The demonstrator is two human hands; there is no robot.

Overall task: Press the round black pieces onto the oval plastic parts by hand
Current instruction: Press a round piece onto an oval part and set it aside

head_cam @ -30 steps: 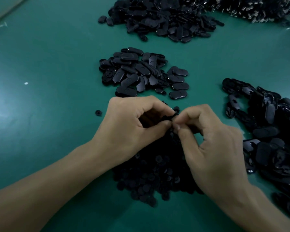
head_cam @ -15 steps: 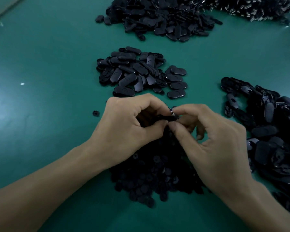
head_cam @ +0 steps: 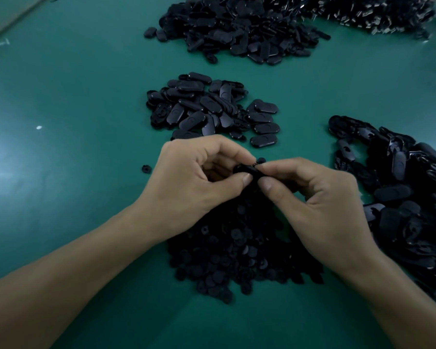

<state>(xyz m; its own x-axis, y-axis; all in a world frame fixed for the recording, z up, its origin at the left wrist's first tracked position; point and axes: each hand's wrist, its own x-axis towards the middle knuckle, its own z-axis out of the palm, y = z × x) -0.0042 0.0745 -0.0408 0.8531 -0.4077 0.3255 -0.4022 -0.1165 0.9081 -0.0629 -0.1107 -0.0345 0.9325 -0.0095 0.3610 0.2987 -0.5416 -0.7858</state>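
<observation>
One oval part (head_cam: 247, 170) sits pinched between left hand (head_cam: 194, 182) and right hand (head_cam: 320, 202), pressing seemingly underway; next, likely a firm thumb squeeze.

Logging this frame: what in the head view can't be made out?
Held oval part, head view: mostly covered by the left hand and right hand; whether a round piece is seated cannot be told.
Round-piece pile, head view: far part hidden under both hands.
Right-side pile, head view: cut by the right edge.
Far pile, head view: cut by top edge, blurred.
</observation>
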